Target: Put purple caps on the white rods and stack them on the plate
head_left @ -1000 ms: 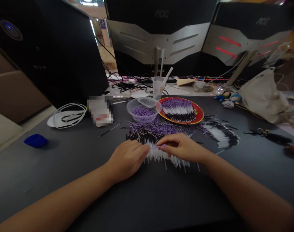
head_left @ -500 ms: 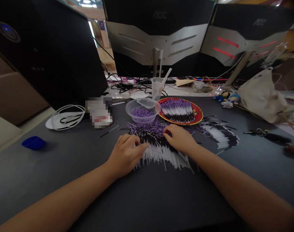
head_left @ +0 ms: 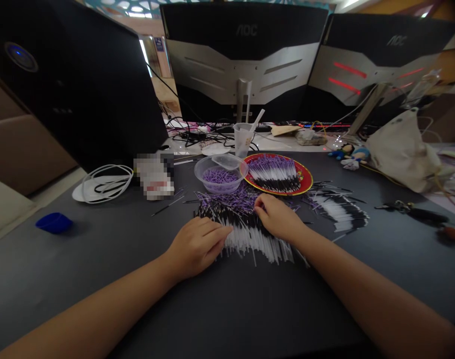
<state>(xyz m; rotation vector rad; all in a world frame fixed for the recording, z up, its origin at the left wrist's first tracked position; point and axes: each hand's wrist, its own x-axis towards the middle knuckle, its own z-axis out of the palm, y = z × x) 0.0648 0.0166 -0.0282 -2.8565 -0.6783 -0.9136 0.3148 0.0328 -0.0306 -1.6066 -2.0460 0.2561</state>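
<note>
A pile of thin refills (head_left: 245, 227), white at the near end, black in the middle and purple-tipped at the far end, lies on the dark desk mat (head_left: 100, 279). My left hand (head_left: 195, 245) rests at the pile's left edge with its fingers curled and the fingertips against the white ends. On the pile's far part sits my right hand (head_left: 277, 215), fingers bent and pinching among the purple tips. What either hand holds is too small to make out.
A clear bowl of purple caps (head_left: 220, 174) and a red plate of refills (head_left: 277, 174) stand behind the pile. More refills (head_left: 339, 207) lie to the right. A blue cap (head_left: 54, 222), a coiled white cable (head_left: 103, 180), a plastic cup (head_left: 243, 138), monitors (head_left: 245, 60) and a white bag (head_left: 402, 149) surround the mat.
My right hand left the white ends near my left hand and moved away onto the purple-tipped part of the pile. My left hand stayed at the pile's left edge.
</note>
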